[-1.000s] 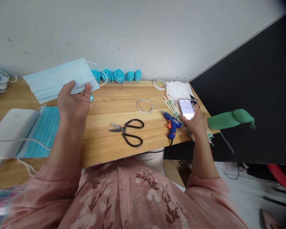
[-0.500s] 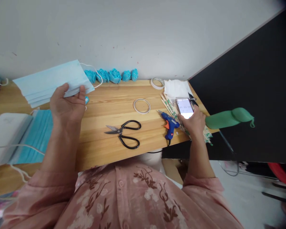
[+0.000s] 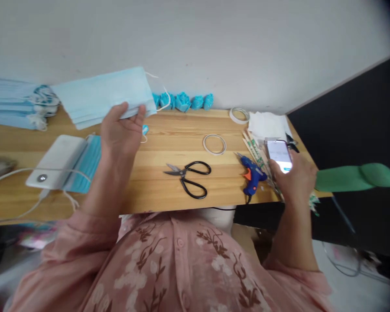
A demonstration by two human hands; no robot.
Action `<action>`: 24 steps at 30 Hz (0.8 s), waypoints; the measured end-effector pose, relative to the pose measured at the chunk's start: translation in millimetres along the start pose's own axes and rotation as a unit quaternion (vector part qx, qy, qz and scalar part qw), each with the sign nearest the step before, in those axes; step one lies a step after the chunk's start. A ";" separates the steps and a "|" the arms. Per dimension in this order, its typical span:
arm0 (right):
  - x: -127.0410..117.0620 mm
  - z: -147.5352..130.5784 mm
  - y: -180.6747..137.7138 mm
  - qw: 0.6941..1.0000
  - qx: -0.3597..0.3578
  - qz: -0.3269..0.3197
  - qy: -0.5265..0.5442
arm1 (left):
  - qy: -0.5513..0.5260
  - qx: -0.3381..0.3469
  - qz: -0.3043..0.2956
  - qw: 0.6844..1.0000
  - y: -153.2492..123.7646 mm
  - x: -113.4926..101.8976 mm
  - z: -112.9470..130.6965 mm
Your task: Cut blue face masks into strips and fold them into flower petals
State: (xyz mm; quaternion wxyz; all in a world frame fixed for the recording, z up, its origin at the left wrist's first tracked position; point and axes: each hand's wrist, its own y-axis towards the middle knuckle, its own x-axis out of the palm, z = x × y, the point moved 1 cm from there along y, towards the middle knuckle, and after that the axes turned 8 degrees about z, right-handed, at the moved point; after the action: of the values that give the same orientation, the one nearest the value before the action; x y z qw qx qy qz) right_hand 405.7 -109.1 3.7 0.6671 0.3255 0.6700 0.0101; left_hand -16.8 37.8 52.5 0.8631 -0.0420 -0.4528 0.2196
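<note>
My left hand (image 3: 121,132) grips a small stack of light blue face masks (image 3: 105,95), lifted above the back left of the wooden table (image 3: 169,195). At the table's right edge my right hand (image 3: 295,175) holds a phone (image 3: 278,155) with a lit screen. Black scissors (image 3: 188,175) lie open on the table between my hands. A blue and orange glue gun (image 3: 252,177) lies just left of my right hand.
A white power bank (image 3: 53,162) rests on a blue mask at the left, its cable running off. More masks are stacked at the far left (image 3: 16,102). Blue folded flowers (image 3: 185,102), two tape rings (image 3: 214,144), white tissue (image 3: 266,125) and a green cloth (image 3: 354,177) lie about.
The view has swung left, showing the mask stack at the far left. My left hand still holds the masks up, and my right hand stays on the phone.
</note>
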 end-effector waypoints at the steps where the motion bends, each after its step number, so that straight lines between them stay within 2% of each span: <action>1: -3.5 -5.7 -0.5 0.999 -0.019 0.026 0.020 | 0.013 0.002 0.017 1.000 1.2 -5.1 -3.8; 3: -8.7 -23.3 -0.5 0.993 -0.060 0.068 0.073 | 0.042 -0.024 0.016 0.999 2.2 -14.2 -12.8; 5: -11.7 -50.8 0.2 0.982 -0.099 0.073 0.141 | 0.070 -0.062 0.006 0.996 0.7 -21.1 -21.1; 7: -11.9 -87.9 1.4 0.963 -0.142 0.017 0.230 | 0.083 -0.088 -0.015 0.993 -3.0 -24.7 -26.3; 9: -8.4 -129.3 3.9 0.930 -0.155 -0.046 0.330 | 0.094 -0.101 -0.039 0.990 -7.4 -25.9 -28.1; 11: -0.1 -169.3 8.4 0.884 -0.148 -0.096 0.432 | 0.105 -0.106 -0.065 0.987 -10.8 -26.2 -27.4; 14: 19.1 -217.0 19.4 0.792 -0.112 -0.165 0.577 | 0.111 -0.104 -0.103 0.983 -12.4 -27.4 -25.1; 17: 36.7 -246.8 29.6 0.675 -0.043 -0.277 0.683 | 0.107 -0.098 -0.140 0.980 -9.5 -30.8 -25.4; 19: 43.2 -259.2 30.8 0.612 -0.016 -0.349 0.710 | 0.108 -0.092 -0.151 0.978 -6.2 -33.9 -27.8; 21: 46.3 -267.5 26.0 0.576 -0.015 -0.393 0.716 | 0.110 -0.085 -0.149 0.979 -3.3 -37.0 -31.8; 24: 50.1 -274.1 11.7 0.571 -0.028 -0.404 0.714 | 0.106 -0.081 -0.146 0.980 -1.6 -41.0 -39.6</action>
State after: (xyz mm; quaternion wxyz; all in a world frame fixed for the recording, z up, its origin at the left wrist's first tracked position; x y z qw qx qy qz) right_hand 168.9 38.0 -5.4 -0.0839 -0.1107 0.9902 -0.0131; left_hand -4.8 24.2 -1.5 0.9227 -0.0681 -0.3763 0.0481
